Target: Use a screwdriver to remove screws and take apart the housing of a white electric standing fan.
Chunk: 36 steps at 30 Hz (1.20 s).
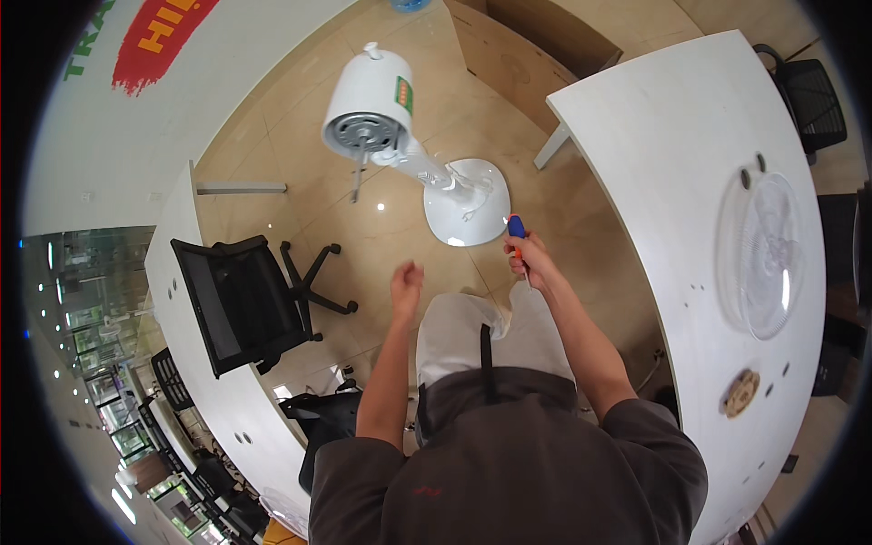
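right hand point(534, 259) fisted round screwdriver point(516, 232), blue handle up, shaft down, parked clear. left hand point(406, 283) empty, loosely curled. stripped fan point(400, 136) on floor just ahead of both hands, motor face toward person. removed fan guard point(761, 254) flat on bench point(654, 154), right of right hand.

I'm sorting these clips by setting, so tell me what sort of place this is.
Probably an office used as a repair space. White desks and a black office chair stand on a tiled floor; a standing fan with its grille removed stands before the person, whose right hand holds a screwdriver.
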Tool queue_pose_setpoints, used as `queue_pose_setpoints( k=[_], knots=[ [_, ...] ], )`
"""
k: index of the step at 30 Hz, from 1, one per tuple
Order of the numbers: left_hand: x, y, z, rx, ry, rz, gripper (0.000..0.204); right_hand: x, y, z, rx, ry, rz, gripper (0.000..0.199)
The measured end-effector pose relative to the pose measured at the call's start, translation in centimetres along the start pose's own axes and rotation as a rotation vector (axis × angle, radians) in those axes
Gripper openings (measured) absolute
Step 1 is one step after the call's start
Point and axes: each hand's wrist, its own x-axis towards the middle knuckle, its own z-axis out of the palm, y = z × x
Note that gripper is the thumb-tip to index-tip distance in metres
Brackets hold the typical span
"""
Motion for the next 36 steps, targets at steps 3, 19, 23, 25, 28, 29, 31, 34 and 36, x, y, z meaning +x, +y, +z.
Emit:
queue_pose_setpoints(
  k=[3,19,23,25,28,29,31,34,36],
  knots=[
    [7.0,5.6,3.9,0.089,0.085,0.367,0.071,6.3,-0.1,-0.8,0.003,-0.074,-0.042,0.045],
    [18.9,7.6,15.0,-0.196,0.530,1.079,0.077,30.8,2.2,-6.2,0.027,-0.364,-0.519,0.017],
    [18.5,8.9,14.9,-0.066,0.621,0.933,0.078,30.6,1.5,-6.2,-0.009,-0.359,-0.595,0.012],
    [19.0,8.8,14.0,-0.066,0.576,1.057,0.079,29.7,0.4,-5.5,-0.011,-0.364,-0.613,0.011],
    [20.3,8.2,12.4,-0.144,0.410,1.065,0.078,28.3,-0.5,-5.8,-0.090,-0.325,-0.702,0.011],
    [20.7,7.9,11.6,-0.145,0.410,1.067,0.078,27.7,-1.0,-5.8,-0.100,-0.338,-0.724,0.011],
    [21.0,8.0,10.8,-0.188,0.159,1.114,0.067,26.7,-1.7,-6.3,-0.108,-0.347,-0.753,0.011],
    [20.8,9.2,11.3,-0.240,-0.048,1.095,0.057,25.3,-2.5,-7.0,-0.136,-0.330,-0.798,0.011],
    [20.9,9.4,10.9,-0.228,-0.121,1.089,0.053,24.4,-2.6,-7.1,-0.137,-0.355,-0.823,0.014]
  ],
)
